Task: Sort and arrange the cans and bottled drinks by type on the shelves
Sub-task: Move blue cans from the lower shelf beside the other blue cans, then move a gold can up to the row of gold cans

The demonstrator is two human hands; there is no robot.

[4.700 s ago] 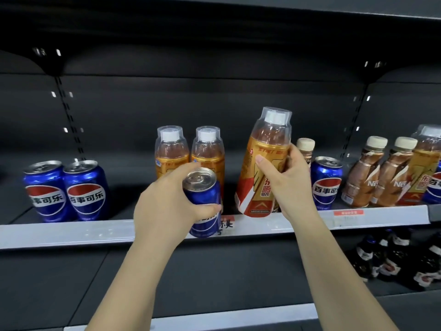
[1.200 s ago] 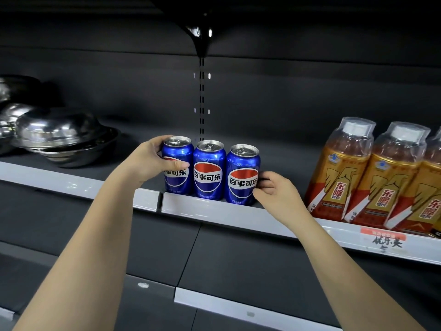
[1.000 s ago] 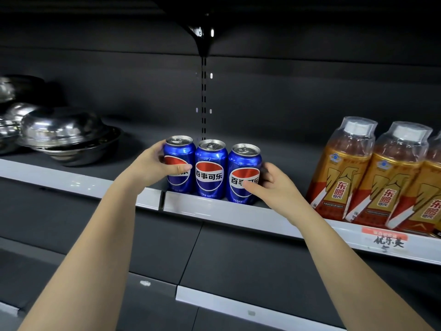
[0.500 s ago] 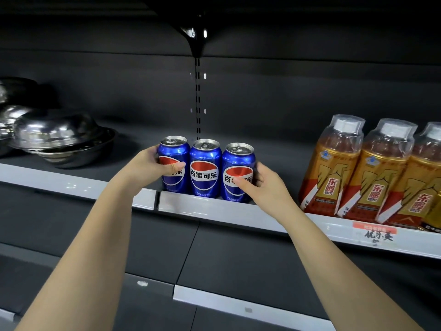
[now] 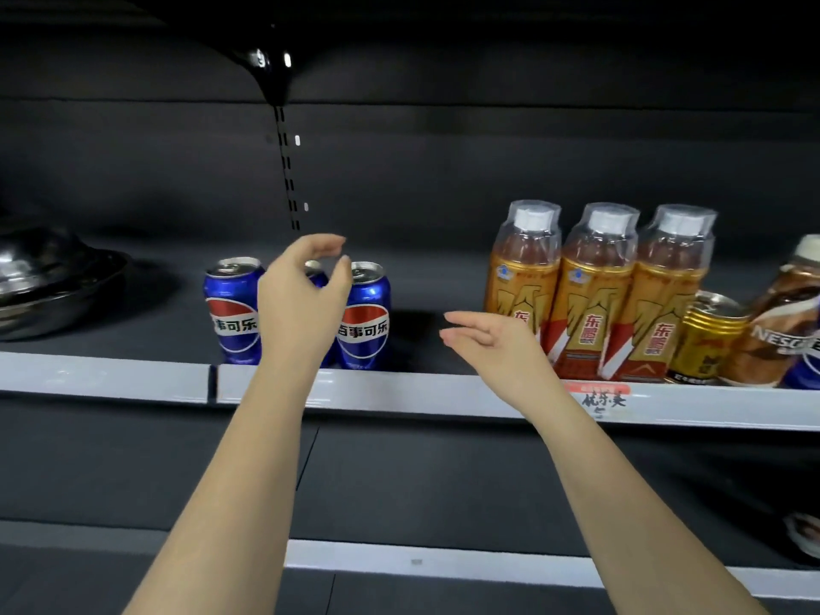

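Steel pans (image 5: 53, 286) far left; 3 orange bottles (image 5: 594, 295), gold can (image 5: 705, 339) behind right hand (image 5: 497, 348). Left hand (image 5: 301, 304) covers mid of 3 Pepsi cans (image 5: 364, 317) on shelf (image 5: 399, 392); both hands' fingers (image 5: 328, 244) loose, holding nothing.

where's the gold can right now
In the head view the gold can stands at the right of the shelf, at its front edge, between the third orange-label bottle and the Nescafe bottle.

Both bare arms reach forward. The left hand (image 5: 301, 299) is raised, its fingers loosely curved and holding nothing. The right hand (image 5: 490, 344) is lower, flat, its fingers pointing left.
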